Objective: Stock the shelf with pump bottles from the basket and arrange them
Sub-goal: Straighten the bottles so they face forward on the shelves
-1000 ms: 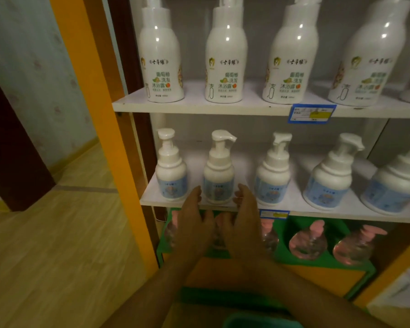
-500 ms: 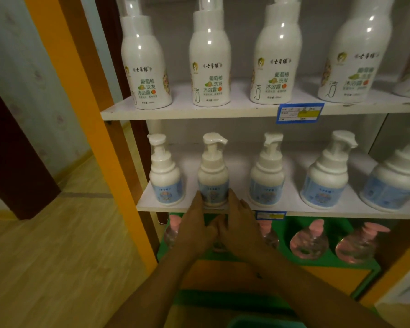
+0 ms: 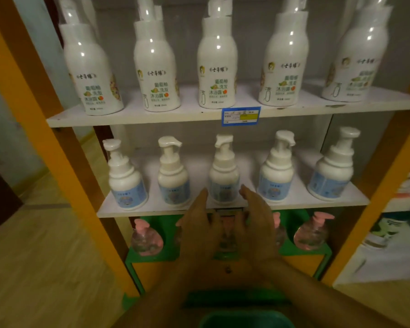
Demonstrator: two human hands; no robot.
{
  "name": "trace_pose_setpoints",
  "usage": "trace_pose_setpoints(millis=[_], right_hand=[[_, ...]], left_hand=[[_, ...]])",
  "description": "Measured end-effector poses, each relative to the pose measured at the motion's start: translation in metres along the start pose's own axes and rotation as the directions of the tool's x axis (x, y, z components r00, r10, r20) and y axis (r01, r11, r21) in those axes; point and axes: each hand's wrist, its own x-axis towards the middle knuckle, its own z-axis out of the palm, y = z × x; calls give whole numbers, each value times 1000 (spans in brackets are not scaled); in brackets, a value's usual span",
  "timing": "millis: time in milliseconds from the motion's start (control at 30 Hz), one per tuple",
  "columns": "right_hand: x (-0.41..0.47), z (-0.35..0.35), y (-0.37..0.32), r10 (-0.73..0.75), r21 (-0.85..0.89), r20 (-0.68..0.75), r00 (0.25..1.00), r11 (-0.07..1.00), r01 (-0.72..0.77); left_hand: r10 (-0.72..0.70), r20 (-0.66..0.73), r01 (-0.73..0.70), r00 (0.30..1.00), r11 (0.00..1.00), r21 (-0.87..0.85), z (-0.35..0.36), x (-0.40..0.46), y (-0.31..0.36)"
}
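Reaching up toward the front edge of the middle shelf point(image 3: 152, 212), left hand point(image 3: 200, 229) and right hand point(image 3: 255, 223) side by side, palms turned inward, fingers spread loosely and holding nothing. Flanking the base of the centre white pump bottle point(image 3: 224, 178), left fingertips point(image 3: 203, 192) just beside its lower left, right fingertips point(image 3: 244, 189) just beside its lower right; hard to tell through the blur whether touching or only near. Standing upright on that shelf, five white pump bottles with pale blue labels in a row along the front edge, the leftmost point(image 3: 126, 183) near the left corner, the rightmost point(image 3: 333, 174) near the right. Above, on the upper shelf point(image 3: 133, 118), a row of taller white bottles point(image 3: 217, 67) with green and orange label print, and a blue and yellow price tag point(image 3: 240, 116) fixed to that shelf's front edge near the middle. Below the hands, on a green tier point(image 3: 152, 256), clear round bottles with pink pumps, one point(image 3: 146, 237) at the left, another point(image 3: 311, 234) at the right, others partly hidden behind the hands. At the bottom edge of the view, the rim of a green basket point(image 3: 243, 317). Framing everything, orange uprights point(image 3: 64, 162).
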Motion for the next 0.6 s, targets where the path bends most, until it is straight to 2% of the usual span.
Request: trace_pose_setpoints(millis=[67, 167, 233, 367, 600], right_hand=[[12, -10, 10, 46, -18, 100, 994, 999, -44], [28, -13, 19, 62, -57, 247, 967, 997, -50], [37, -10, 21, 40, 10, 314, 949, 999, -45], [39, -3, 24, 1, 122, 340, 940, 991, -45], [38, -5, 30, -19, 121, 336, 942, 992, -23]], left_hand=[[-37, 52, 41, 998, 997, -67, 9, 10, 5], [-214, 166, 239, 963, 960, -145, 19, 25, 4], [-269, 200, 304, 942, 938, -167, 22, 28, 6], [-228, 166, 251, 959, 959, -131, 23, 20, 7], [-159, 160, 181, 974, 975, -131, 23, 15, 6]])
